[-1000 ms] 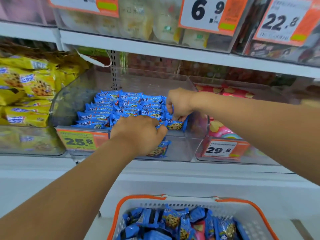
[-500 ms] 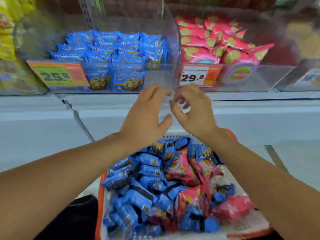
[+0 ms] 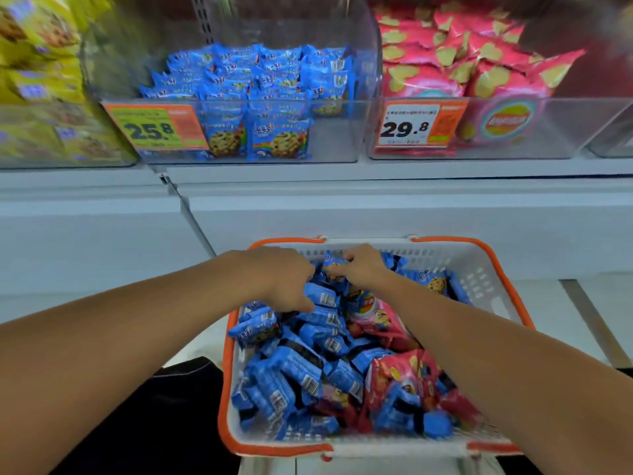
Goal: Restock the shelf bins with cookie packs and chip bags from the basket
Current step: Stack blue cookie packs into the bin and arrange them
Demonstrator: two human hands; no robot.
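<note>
Left hand [image 3: 287,282]: reaching into the far end of the basket, fingers curled down onto a blue cookie pack [image 3: 323,298]; whether they have closed round it I cannot tell.

Right hand [image 3: 363,265]: just beside the left, fingers bent over another blue cookie pack [image 3: 334,262] at the top of the heap, apparently pinching it.

Step in hand, as I judge it: gathering cookie packs for the next load. Best done by taking only blue packs, a few stacked flat per hand, lifting clear of the basket wall and leaving the red bags for a separate trip.

Basket [image 3: 445,258]: white plastic with an orange rim, directly below the hands; the left half is heaped with blue cookie packs, the right half mixed with red chip bags [image 3: 404,375].

Cookie bin [image 3: 342,138]: clear bin on the shelf above and beyond the hands, well apart from them, price tag 25.8 [image 3: 154,128]; partly filled, with open room at its right front.

Chip bin [image 3: 565,132]: to the right of the cookie bin, touching it, tag 29.8 [image 3: 407,126], holding pink chip bags.

Yellow packs [image 3: 41,80]: in the bin at far left, blurred.
</note>
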